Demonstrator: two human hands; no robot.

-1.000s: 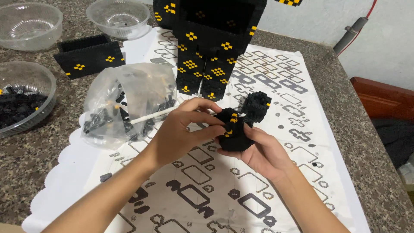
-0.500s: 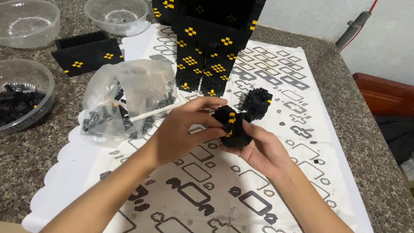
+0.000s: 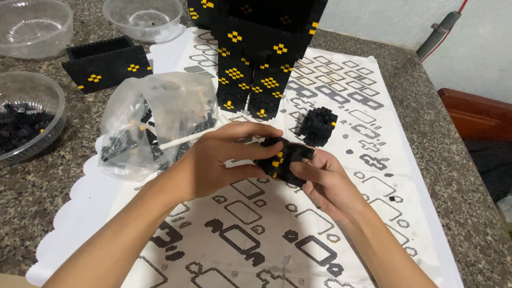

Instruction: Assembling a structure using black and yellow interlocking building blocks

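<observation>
A small black brick assembly with yellow studs (image 3: 284, 161) sits between both hands above the paper sheet. My left hand (image 3: 218, 160) curls over its top and left side, fingers pressed on it. My right hand (image 3: 325, 184) cups it from below and the right. Just beyond it, a second small black brick block (image 3: 318, 126) rests on the sheet, apart from my hands. A large black brick model with yellow patterns (image 3: 256, 48) stands at the far middle. A clear plastic bag of black pieces (image 3: 152, 122) lies left of my left hand.
A white printed instruction sheet (image 3: 341, 224) covers the granite counter (image 3: 458, 176). A flat black brick panel (image 3: 104, 64) lies far left. Clear bowls stand at the left: one with black pieces (image 3: 26, 120), two others (image 3: 32, 26) (image 3: 143, 16) behind. A red seat (image 3: 480, 117) is beyond the right edge.
Both hands keep hold of the small assembly and have shifted only slightly. The view has dipped a little, nothing else moved.
</observation>
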